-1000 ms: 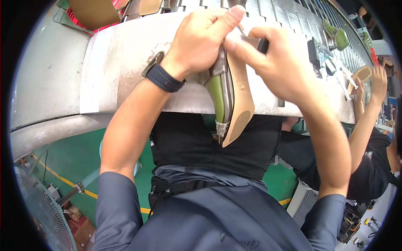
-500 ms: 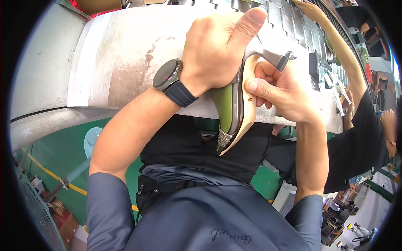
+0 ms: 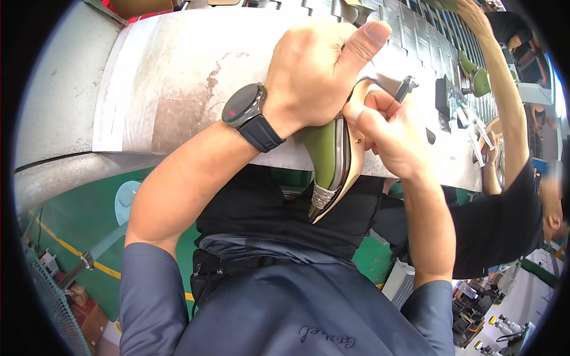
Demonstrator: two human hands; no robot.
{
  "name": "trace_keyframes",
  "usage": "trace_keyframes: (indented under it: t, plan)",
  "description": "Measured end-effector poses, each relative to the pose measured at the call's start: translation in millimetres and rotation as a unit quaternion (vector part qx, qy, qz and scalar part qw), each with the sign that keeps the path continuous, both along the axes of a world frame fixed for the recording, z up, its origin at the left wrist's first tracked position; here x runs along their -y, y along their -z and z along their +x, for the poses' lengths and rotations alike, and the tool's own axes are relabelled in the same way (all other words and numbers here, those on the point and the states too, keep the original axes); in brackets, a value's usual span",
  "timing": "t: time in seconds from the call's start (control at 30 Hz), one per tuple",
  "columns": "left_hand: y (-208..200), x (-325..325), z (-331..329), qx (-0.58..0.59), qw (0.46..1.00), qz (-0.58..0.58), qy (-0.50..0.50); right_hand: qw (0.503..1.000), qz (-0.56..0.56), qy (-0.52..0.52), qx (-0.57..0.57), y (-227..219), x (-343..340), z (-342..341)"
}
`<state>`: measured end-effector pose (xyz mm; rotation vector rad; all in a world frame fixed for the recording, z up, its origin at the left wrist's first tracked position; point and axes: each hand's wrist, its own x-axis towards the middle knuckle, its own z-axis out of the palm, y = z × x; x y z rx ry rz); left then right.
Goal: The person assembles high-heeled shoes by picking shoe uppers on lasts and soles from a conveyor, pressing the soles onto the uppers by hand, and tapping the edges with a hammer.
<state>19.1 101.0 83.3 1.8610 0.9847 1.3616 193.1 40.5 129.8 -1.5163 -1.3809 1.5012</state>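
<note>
A pointed, high-heeled green shoe (image 3: 323, 157) was held toe-down over the near edge of a worktable (image 3: 169, 95), above the wearer's dark-clothed lap. Its side was smooth olive green with a dark grey strip along the lower edge; a glittering silver band (image 3: 322, 196) circled it near the toe. The pale tan sole (image 3: 355, 155) faced right, and the dark heel (image 3: 395, 87) jutted up and right. The left hand (image 3: 312, 77) was clamped around the rear of the shoe, thumb raised. The right hand (image 3: 389, 130) had its thumb and bent fingers against the sole; whether they pinched anything could not be told.

The tabletop was pale, worn metal with brownish stains. Syringes (image 3: 473, 132) lay on its right side, near a dark block (image 3: 442, 95). Beyond ran metal slats (image 3: 409, 26), with another green shoe at right. A co-worker (image 3: 499, 228) in black sat to the right. The floor (image 3: 77, 231) was green with yellow lines; a fan (image 3: 50, 296) stood at lower left.
</note>
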Motion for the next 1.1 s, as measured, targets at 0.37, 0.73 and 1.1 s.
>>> trace_keyframes:
  t: [0.37,0.73,1.1]
  plan:
    - [8,-6,3,0.037,0.999,0.017,0.003,0.992,0.103,0.058,-0.032,22,12,7]
    - [2,-3,-3,0.011,0.999,-0.037,0.025,0.994,0.092,0.013,-0.064,15,8,-8]
    - [14,85,-94,-0.020,0.991,0.131,-0.018,0.824,0.441,-0.119,0.336,-3,29,6]
